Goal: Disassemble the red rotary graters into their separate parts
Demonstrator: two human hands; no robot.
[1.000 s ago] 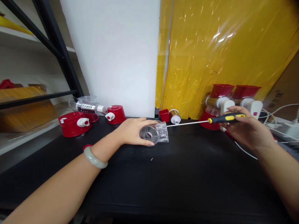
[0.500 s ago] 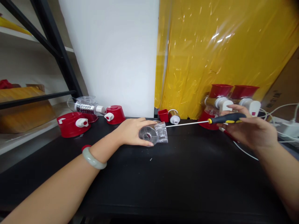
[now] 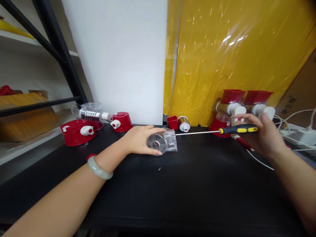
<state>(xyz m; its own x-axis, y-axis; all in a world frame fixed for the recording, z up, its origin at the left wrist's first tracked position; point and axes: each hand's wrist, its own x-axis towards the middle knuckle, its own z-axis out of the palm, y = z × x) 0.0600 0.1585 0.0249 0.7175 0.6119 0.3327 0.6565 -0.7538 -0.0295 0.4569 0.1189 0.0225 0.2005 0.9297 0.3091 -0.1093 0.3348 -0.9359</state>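
On the black table, my left hand [image 3: 138,140] is closed around a clear plastic grater housing [image 3: 172,141], which lies on its side with its square end to the right. A long screwdriver [image 3: 239,129] with a black and yellow handle runs level into that end; its tip is hidden there. My right hand [image 3: 269,136] holds the handle from behind, the fingers curled past its far side and the thumb raised near its butt. A tiny light-coloured piece [image 3: 159,169], too small to name, rests in front of the housing.
Red bases [image 3: 76,133] with white knobs and a clear drum unit [image 3: 91,112] stand at the left. A red pusher [image 3: 172,122] and a metal grater drum [image 3: 184,124] lie at the back. Red-topped graters [image 3: 232,97] and white cables [image 3: 261,161] are at the right.
The screwdriver's handle has turned about its axis, showing more yellow. My right hand has shifted a little and its thumb has come up. My left hand and the housing have stayed put.
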